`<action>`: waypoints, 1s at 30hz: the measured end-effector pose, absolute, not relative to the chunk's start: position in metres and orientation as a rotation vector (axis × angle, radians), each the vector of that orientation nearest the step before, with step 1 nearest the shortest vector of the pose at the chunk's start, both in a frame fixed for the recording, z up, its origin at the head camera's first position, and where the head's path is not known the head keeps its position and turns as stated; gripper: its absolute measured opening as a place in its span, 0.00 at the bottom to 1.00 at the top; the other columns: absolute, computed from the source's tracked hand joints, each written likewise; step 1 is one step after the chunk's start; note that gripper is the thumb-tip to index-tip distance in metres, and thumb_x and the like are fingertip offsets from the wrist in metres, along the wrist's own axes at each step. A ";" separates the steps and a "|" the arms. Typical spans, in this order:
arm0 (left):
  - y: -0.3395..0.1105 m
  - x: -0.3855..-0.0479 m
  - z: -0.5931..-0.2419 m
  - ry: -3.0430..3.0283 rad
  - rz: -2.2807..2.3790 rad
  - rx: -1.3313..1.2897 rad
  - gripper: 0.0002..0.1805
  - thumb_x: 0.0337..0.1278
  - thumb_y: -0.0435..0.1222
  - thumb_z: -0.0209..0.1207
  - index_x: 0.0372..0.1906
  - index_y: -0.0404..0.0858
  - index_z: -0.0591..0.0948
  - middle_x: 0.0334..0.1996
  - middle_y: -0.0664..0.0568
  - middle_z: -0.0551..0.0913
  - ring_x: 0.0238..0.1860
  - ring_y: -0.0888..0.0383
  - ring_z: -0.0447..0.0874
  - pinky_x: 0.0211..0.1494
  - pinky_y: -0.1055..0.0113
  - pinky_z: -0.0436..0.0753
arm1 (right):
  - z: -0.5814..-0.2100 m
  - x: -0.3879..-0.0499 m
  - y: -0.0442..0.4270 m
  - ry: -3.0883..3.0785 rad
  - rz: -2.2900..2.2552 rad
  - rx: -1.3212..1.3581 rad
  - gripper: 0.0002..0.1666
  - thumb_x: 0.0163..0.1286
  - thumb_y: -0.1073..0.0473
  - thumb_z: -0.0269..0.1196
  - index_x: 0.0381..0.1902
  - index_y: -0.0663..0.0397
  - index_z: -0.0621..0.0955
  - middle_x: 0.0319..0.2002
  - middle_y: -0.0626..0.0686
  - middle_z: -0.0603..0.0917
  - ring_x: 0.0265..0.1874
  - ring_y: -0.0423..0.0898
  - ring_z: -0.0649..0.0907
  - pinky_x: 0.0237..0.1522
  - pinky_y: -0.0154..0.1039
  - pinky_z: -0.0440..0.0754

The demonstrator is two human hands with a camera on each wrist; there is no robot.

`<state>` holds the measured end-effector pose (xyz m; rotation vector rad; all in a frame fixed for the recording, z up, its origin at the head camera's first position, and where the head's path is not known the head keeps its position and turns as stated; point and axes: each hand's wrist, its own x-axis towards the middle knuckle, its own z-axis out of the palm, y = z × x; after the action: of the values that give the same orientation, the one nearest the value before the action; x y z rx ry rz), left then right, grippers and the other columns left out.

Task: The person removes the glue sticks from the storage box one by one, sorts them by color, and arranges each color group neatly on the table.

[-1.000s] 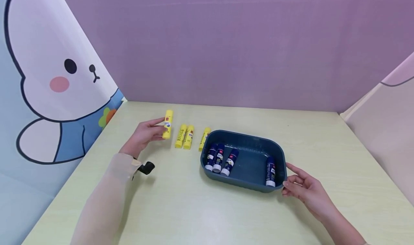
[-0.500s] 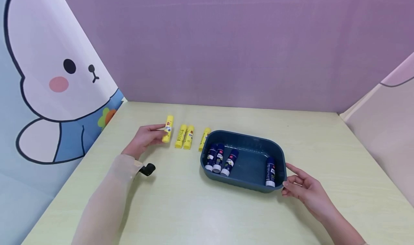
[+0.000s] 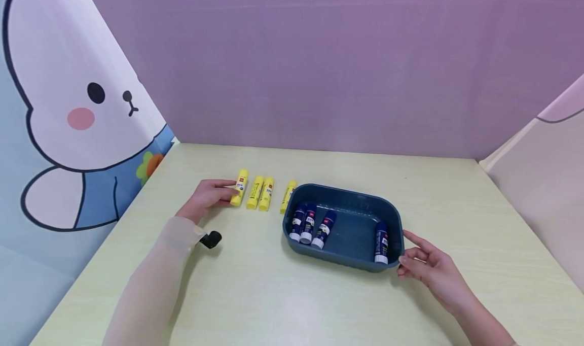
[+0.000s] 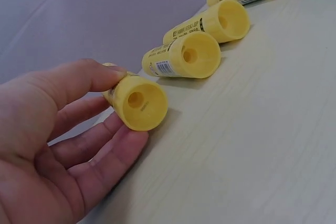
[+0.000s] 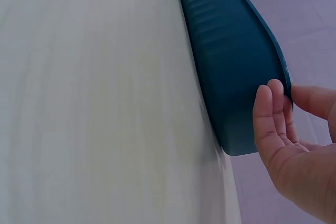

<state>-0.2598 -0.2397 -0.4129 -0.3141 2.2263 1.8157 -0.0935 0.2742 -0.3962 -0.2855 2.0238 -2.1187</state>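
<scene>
left hand (image 3: 206,196) pinches a smooth yellow cylinder (image 3: 241,182), right hand (image 3: 433,274) a ribbed teal basin (image 5: 233,51).

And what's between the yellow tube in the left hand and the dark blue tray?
Three more yellow tubes lie on the table there; the head view shows them.

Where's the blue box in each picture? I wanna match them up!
Head: the blue box is right of the middle, with blue glue sticks inside and the right hand holding one corner.
Left wrist: only a dark sliver at the top right, probably its edge, past the yellow glue sticks.
Right wrist: big, upper right, seen from outside.
Shared landmark: the pale table.
</scene>
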 end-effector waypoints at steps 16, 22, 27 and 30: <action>-0.237 -0.268 -0.409 2.292 1.676 -0.313 0.29 0.60 0.34 0.67 0.65 0.31 0.75 0.52 0.37 0.83 0.32 0.63 0.85 0.39 0.66 0.88 | -0.395 -0.092 0.273 2.024 -2.117 -0.292 0.33 0.71 0.75 0.56 0.71 0.50 0.68 0.37 0.52 0.82 0.33 0.48 0.87 0.41 0.39 0.88; -0.236 -0.265 -0.404 2.312 1.618 -0.298 0.29 0.58 0.36 0.69 0.62 0.29 0.76 0.40 0.44 0.86 0.31 0.62 0.85 0.38 0.66 0.88 | -0.393 -0.091 0.272 2.049 -2.091 -0.271 0.35 0.71 0.74 0.57 0.74 0.62 0.62 0.37 0.52 0.82 0.33 0.48 0.87 0.41 0.39 0.88; -0.237 -0.264 -0.401 2.314 1.562 -0.293 0.28 0.59 0.39 0.69 0.60 0.28 0.77 0.35 0.48 0.85 0.29 0.61 0.84 0.37 0.67 0.88 | -0.393 -0.091 0.274 2.036 -2.102 -0.278 0.34 0.71 0.75 0.56 0.73 0.56 0.65 0.37 0.52 0.82 0.33 0.48 0.87 0.41 0.39 0.88; -0.237 -0.264 -0.401 2.305 1.553 -0.301 0.27 0.59 0.39 0.69 0.60 0.29 0.77 0.35 0.49 0.85 0.30 0.61 0.84 0.38 0.67 0.87 | -0.393 -0.091 0.274 2.035 -2.105 -0.277 0.34 0.71 0.75 0.56 0.72 0.53 0.67 0.37 0.53 0.82 0.33 0.48 0.87 0.41 0.39 0.88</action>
<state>-0.2638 -0.2373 -0.4008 -0.3012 2.3054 1.5533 -0.0908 0.2743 -0.3933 -0.2765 2.0350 -2.1046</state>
